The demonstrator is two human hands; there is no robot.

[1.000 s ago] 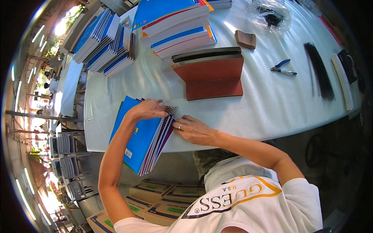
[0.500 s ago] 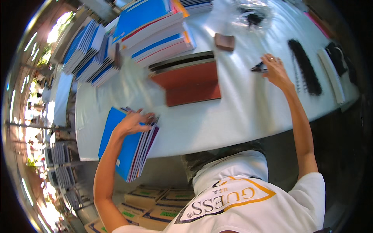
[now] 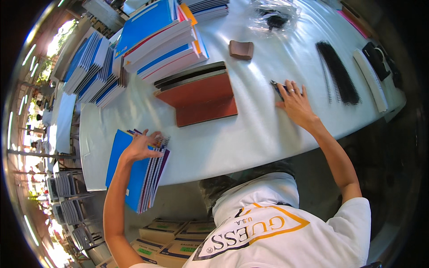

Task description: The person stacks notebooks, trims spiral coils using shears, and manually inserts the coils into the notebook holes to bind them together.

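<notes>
At the table's near left edge lies a stack of blue-covered spiral notebooks (image 3: 134,178), its lower part jutting over the edge. My left hand (image 3: 139,146) rests on the top cover by the coil side, thumb and fingers apart. To the right, my right hand (image 3: 296,105) lies palm down on the tabletop with its fingers spread. A small dark hand tool (image 3: 278,88), like pliers or cutters, pokes out by its fingertips; the rest of it is hidden under the hand.
Between my hands stands an L-shaped reddish-brown stand (image 3: 205,100). Behind it are a brown block (image 3: 241,50) and piles of blue books (image 3: 165,56). Black spiral coils (image 3: 342,73) and a white bar (image 3: 371,80) lie at right. Cartons (image 3: 167,245) sit below the table.
My right hand has drawn nearer to me and flattened with fingers spread; the dark tool has turned slightly. My left hand stays on the notebooks. The whole view has shifted a little.
</notes>
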